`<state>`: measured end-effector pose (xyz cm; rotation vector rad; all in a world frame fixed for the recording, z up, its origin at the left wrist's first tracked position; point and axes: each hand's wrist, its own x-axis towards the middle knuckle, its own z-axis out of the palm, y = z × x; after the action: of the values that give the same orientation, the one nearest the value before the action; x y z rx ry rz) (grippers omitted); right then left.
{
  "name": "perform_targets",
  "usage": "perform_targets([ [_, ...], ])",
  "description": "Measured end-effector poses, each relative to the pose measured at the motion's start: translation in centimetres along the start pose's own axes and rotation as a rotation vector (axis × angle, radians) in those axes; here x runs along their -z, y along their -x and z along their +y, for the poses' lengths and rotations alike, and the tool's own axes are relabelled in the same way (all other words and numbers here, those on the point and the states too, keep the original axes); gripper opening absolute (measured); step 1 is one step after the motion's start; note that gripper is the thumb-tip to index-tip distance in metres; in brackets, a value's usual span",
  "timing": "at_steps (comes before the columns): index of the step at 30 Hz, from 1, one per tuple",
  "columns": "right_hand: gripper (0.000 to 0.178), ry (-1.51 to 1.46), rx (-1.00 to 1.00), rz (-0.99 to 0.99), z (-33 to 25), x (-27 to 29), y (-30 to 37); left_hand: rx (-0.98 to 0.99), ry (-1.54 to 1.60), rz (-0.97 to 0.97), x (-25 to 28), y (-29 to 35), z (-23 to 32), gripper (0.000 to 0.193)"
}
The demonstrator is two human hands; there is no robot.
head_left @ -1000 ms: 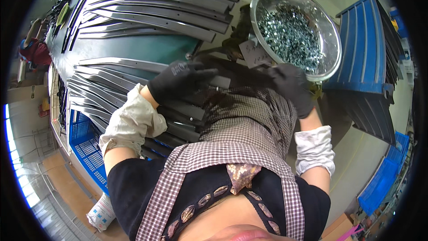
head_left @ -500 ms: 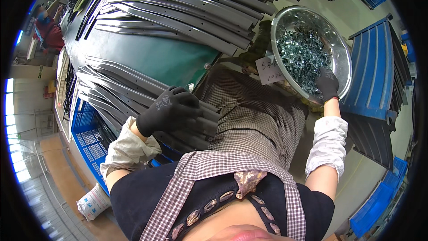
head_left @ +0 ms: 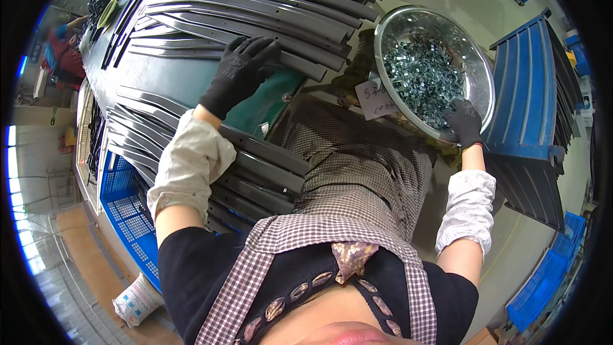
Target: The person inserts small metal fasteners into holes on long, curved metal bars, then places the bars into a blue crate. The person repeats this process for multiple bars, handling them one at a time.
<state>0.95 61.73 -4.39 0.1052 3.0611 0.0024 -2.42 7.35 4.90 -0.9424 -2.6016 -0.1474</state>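
My left hand (head_left: 241,71), in a black glove, reaches to the near edge of the far stack of long dark metal strips (head_left: 255,3). Its fingers are stretched out and apart, with nothing held; whether they touch the strips I cannot tell. My right hand (head_left: 465,121), gloved the same way, is inside a shiny metal bowl (head_left: 483,76) at the right. Its fingers curl against a heap of small metal clips (head_left: 424,73), and what lies in them is hidden. A nearer pile of dark strips (head_left: 265,163) lies under my left forearm.
The strips lie on a green-topped table (head_left: 255,105). A blue crate (head_left: 131,214) stands below the nearer pile. Handwritten paper (head_left: 375,99) leans by the bowl. To the right is a large blue bin (head_left: 527,89). Another person (head_left: 64,54) is at the far left.
My left hand has left the nearer pile and moved up and away to the far stack, its fingers opening out. My right hand has stayed in the bowl.
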Motion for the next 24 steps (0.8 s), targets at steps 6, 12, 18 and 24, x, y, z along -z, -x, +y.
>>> perform_targets([
  [6,0.033,-0.023,0.037,-0.112,1.9,-1.3,-0.9,-0.019,0.077,-0.011,-2.2,0.4,-0.6,0.045],
  [12,0.025,0.003,0.091,0.022,2.4,-2.8,-1.3,-0.128,0.119,-0.122,-2.6,2.9,3.3,0.042],
  [18,0.022,-0.196,0.129,0.243,3.2,-1.6,-0.5,-0.013,0.354,-0.155,-2.0,1.5,5.8,0.027],
  [24,0.022,-0.41,0.041,0.229,3.6,2.8,-1.6,-0.091,0.465,-0.146,-3.1,2.7,6.0,0.019],
])
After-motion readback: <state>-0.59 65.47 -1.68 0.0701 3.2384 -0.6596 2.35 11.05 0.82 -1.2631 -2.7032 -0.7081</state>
